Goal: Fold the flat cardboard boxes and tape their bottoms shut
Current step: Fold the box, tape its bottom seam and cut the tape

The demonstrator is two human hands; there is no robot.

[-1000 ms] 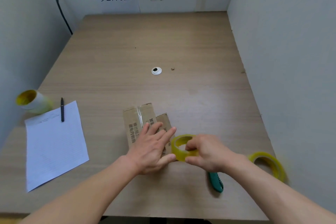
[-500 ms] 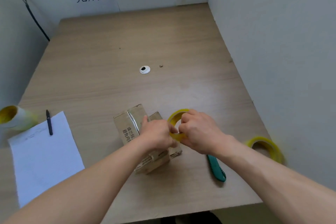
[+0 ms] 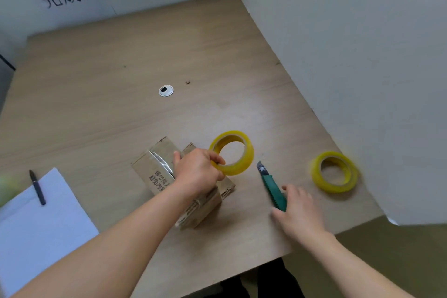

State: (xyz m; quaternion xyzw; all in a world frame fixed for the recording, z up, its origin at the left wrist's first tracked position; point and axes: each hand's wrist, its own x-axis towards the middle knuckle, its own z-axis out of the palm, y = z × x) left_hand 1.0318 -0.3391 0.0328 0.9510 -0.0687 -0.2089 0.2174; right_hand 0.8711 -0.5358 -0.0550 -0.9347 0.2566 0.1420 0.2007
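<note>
A small brown cardboard box (image 3: 154, 172) with printed characters and a strip of clear tape stands on the wooden table near the front. My left hand (image 3: 197, 172) rests on top of the box and pinches a yellow tape roll (image 3: 244, 150) by its near rim, holding it upright just right of the box. My right hand (image 3: 298, 213) lies over the handle end of a green utility knife (image 3: 272, 186), fingers loosely spread, thumb beside the handle. The knife's blade tip points away from me.
A second yellow tape roll (image 3: 335, 172) lies flat at the right, close to the white partition (image 3: 350, 68). White paper (image 3: 36, 225) with a black pen (image 3: 37, 187) lies at the left front. A round cable grommet (image 3: 166, 90) sits mid-table.
My right hand let go of the tape roll and moved right and down onto the green knife. My left hand now holds the roll alone. The camera view swung right.
</note>
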